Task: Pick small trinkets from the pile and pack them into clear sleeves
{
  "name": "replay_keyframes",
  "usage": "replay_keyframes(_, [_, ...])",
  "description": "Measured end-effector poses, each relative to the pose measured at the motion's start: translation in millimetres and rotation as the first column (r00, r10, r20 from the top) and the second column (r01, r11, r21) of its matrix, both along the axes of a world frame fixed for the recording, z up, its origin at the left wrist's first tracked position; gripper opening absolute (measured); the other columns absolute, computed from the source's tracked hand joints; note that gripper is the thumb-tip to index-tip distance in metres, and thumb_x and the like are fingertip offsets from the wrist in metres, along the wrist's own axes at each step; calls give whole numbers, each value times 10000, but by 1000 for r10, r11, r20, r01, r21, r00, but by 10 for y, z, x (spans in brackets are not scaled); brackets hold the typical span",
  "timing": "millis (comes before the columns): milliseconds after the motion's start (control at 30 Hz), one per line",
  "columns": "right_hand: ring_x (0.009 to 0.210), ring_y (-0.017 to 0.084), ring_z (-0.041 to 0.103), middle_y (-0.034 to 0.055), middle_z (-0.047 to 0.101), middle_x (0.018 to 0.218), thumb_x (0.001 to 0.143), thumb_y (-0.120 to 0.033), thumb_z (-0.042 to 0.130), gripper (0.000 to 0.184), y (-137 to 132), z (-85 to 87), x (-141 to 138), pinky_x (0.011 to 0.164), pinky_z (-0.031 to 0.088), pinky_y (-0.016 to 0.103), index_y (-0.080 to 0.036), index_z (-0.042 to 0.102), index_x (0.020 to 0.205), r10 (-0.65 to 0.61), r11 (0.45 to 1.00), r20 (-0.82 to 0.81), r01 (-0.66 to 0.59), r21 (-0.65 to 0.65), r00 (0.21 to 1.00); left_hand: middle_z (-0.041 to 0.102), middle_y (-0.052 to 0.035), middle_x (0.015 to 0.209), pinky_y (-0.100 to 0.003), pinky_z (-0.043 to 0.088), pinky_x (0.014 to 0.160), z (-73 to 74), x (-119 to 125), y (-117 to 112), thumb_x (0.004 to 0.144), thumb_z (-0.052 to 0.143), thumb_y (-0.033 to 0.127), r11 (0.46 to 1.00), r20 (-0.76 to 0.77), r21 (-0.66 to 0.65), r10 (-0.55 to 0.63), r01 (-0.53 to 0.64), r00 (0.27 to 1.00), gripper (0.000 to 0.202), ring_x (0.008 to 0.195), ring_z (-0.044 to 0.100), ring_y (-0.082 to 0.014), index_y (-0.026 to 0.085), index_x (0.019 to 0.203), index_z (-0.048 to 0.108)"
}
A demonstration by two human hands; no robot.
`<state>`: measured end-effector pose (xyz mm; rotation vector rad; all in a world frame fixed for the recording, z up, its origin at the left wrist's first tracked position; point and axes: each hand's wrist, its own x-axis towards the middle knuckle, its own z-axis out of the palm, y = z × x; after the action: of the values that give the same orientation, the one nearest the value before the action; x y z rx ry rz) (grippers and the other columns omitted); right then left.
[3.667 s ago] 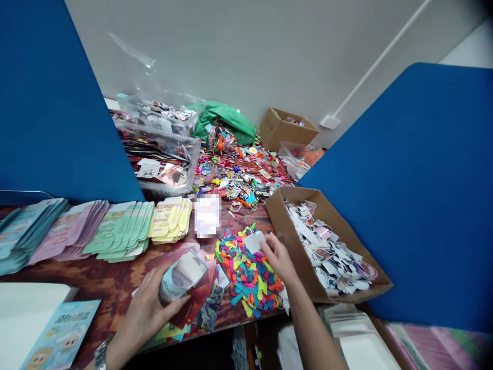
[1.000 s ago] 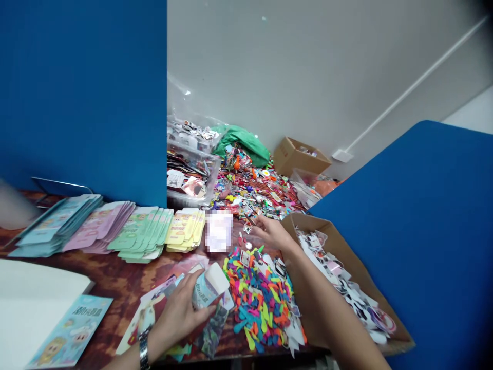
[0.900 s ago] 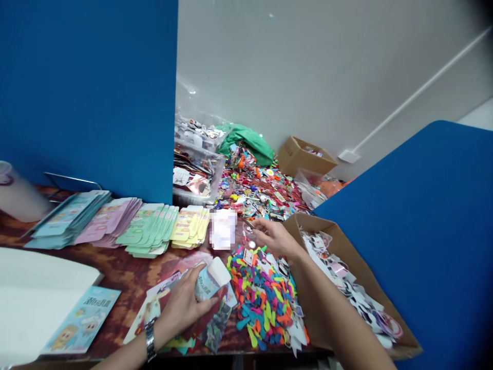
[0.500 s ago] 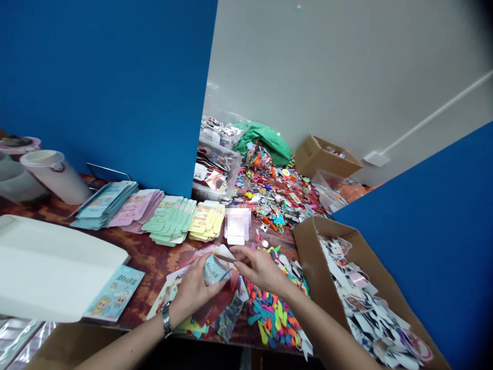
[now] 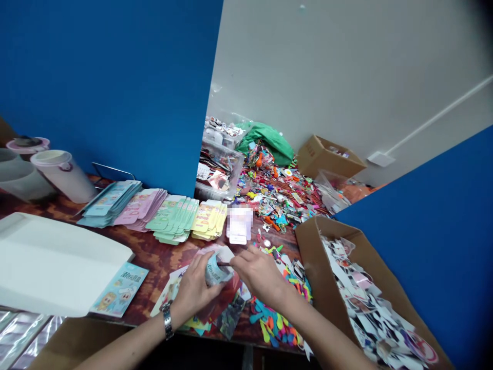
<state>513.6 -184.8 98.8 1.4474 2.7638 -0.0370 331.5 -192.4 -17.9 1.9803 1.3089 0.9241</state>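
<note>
My left hand (image 5: 195, 290) curls around a rolled pale blue printed packet (image 5: 215, 272), with a white flap at its top. My right hand (image 5: 256, 272) is right beside it, its fingertips pinching a thin dark strip (image 5: 223, 264) at the packet's mouth. Below both hands lie loose red and dark printed sheets (image 5: 229, 313). A heap of bright multicoloured cut pieces (image 5: 279, 324) sits under my right forearm, partly hidden by it. A blurred white card (image 5: 239, 224) stands just beyond my hands.
Teal, pink, green and yellow packet stacks (image 5: 173, 221) line the wooden table (image 5: 154, 262). A cardboard box of paper cut-outs (image 5: 319, 272) is on the right, with a white board (image 5: 54, 262) on the left. Blue partitions flank a trinket heap (image 5: 277, 190) and clear bins (image 5: 219, 164).
My right hand has moved from the colourful heap to the packet, and its fingertips now pinch the strip at the mouth. The view has swung left, showing more of the table's left side.
</note>
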Motion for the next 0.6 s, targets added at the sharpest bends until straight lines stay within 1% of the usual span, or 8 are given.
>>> replay_keyframes(67, [797, 192, 557, 48, 664, 851, 910, -139, 574, 108, 3, -88, -93, 678, 393, 276, -197, 655, 950, -7, 1000, 21, 7, -5, 1000, 594, -143, 1229, -469, 475, 978, -14, 25, -30, 766, 683, 322, 999, -11, 23, -28, 28, 1000, 633, 1157, 560, -299, 161, 1323, 431])
replay_keyframes(133, [790, 183, 568, 51, 664, 895, 888, -127, 592, 93, -5, -163, -171, 663, 403, 264, -188, 644, 936, 3, 999, -11, -3, -33, 1000, 601, -146, 1207, -463, 487, 959, -34, 31, -48, 775, 674, 325, 999, -11, 36, -38, 39, 999, 613, 1130, 573, -297, 154, 1314, 436])
replay_keyframes(233, [751, 171, 582, 48, 659, 884, 875, -112, 561, 149, -38, -204, -178, 643, 424, 250, -179, 631, 987, 51, 995, -126, -62, -82, 991, 568, -154, 1273, -465, 468, 990, -41, -22, -40, 784, 665, 309, 997, -23, 65, -33, 34, 999, 668, 1183, 545, -302, 156, 1371, 383])
replay_keyframes(300, [734, 180, 584, 49, 652, 837, 895, -121, 513, 225, -59, -188, -109, 647, 443, 259, -172, 613, 1091, 54, 996, -227, -67, -53, 972, 525, -145, 1341, -461, 450, 1017, -11, -77, -20, 805, 651, 303, 996, -33, 84, -38, 40, 999, 742, 1236, 510, -296, 188, 1445, 294])
replay_keyframes(333, [759, 189, 589, 58, 653, 840, 912, -127, 487, 253, -67, -175, -66, 672, 458, 271, -170, 600, 1134, 38, 999, -287, -45, -18, 957, 509, -136, 1360, -450, 451, 1017, 14, -100, -9, 820, 642, 306, 995, -34, 87, -48, 50, 998, 771, 1246, 502, -288, 212, 1474, 244])
replay_keyframes(400, [866, 205, 603, 91, 657, 938, 937, -144, 460, 272, -79, -164, 5, 754, 484, 302, -178, 588, 1175, -4, 999, -424, 21, 36, 906, 501, -119, 1361, -421, 469, 996, 70, -130, 9, 851, 619, 310, 993, -24, 90, -76, 78, 997, 778, 1234, 511, -267, 255, 1496, 188])
replay_keyframes(500, [928, 196, 618, 90, 644, 1016, 940, -155, 481, 256, -111, -227, 10, 796, 507, 300, -208, 596, 1163, -76, 996, -586, 85, -12, 807, 538, -97, 1291, -390, 497, 950, 122, -133, 14, 865, 614, 308, 985, 2, 104, -135, 134, 991, 647, 1172, 550, -244, 285, 1429, 299])
replay_keyframes(600, [940, 194, 625, 85, 647, 1040, 941, -149, 494, 339, -175, -365, -97, 805, 517, 297, -211, 536, 1271, -139, 987, -673, 158, -34, 726, 569, -86, 1231, -387, 511, 926, 115, -124, -10, 857, 626, 295, 979, 21, 112, -173, 170, 985, 521, 1119, 579, -235, 276, 1320, 388])
